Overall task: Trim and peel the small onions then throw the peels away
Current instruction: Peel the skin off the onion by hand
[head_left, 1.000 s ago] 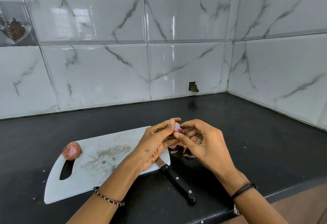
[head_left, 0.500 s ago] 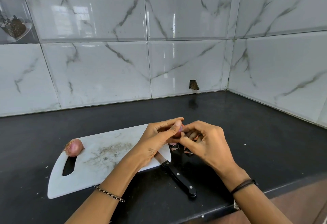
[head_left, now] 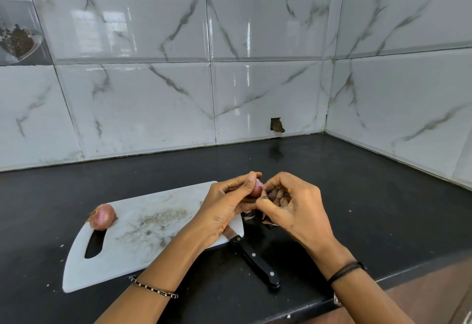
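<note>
- Fingers (head_left: 249, 182) of the left hand (head_left: 224, 203) are curled round a small onion (head_left: 257, 188), thumb and forefinger over its top, so only the pinkish side facing the other hand shows.
- Right hand (head_left: 298, 208) fingers (head_left: 274, 180) are bent in tight too, tips right at the onion and thumb against its lower side, pinching at the skin. Can't really tell how much skin is on it, the hands cover most of it.
- Both hands meet in the air, just over the right end of the cutting board (head_left: 143, 234) and the dark tabletop (head_left: 357, 196) beside it.
- Right under them there's a little heap of peels (head_left: 251, 217) on the tabletop, touching the board's edge, mostly hidden by the hands.
- Knife (head_left: 255, 259) lies below the left hand: blade on the board's near right corner and partly covered by that hand, black riveted handle out on the tabletop, pointing toward the near edge.
- Second onion (head_left: 102, 216), skin on, sits at the far left of the board just above the handle slot, well apart from the hands.
- Board has some dirty smears in the middle.
- Left forearm comes in low across the board's near edge with a beaded bracelet (head_left: 153, 288) on the wrist; right forearm comes in from the lower right with a dark band (head_left: 346, 271).
- Behind it all, marble-look wall tiles, one with a small hole (head_left: 277, 124) near the corner.
</note>
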Action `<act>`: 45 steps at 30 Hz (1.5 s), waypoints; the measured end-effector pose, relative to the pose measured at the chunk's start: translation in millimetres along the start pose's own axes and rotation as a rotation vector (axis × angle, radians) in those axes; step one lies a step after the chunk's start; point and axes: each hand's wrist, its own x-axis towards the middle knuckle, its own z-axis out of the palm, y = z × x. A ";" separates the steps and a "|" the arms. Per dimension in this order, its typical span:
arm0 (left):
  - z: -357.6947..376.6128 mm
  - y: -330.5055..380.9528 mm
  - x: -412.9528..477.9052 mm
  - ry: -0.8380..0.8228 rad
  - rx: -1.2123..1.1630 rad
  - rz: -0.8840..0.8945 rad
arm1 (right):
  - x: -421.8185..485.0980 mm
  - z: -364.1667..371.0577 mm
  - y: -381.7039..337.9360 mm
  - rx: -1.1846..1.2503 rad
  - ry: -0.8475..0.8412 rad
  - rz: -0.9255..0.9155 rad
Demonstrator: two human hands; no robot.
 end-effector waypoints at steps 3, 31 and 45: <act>-0.6 -1.0 1.0 -0.013 -0.002 0.016 | 1.0 -1.3 -1.6 -0.031 0.004 0.001; 9.5 -0.2 -0.3 0.097 0.016 -0.023 | 1.5 8.6 1.8 -0.103 -0.056 0.055; 4.7 3.9 1.1 -0.041 -0.100 0.007 | 4.7 6.4 3.4 -0.091 0.017 -0.085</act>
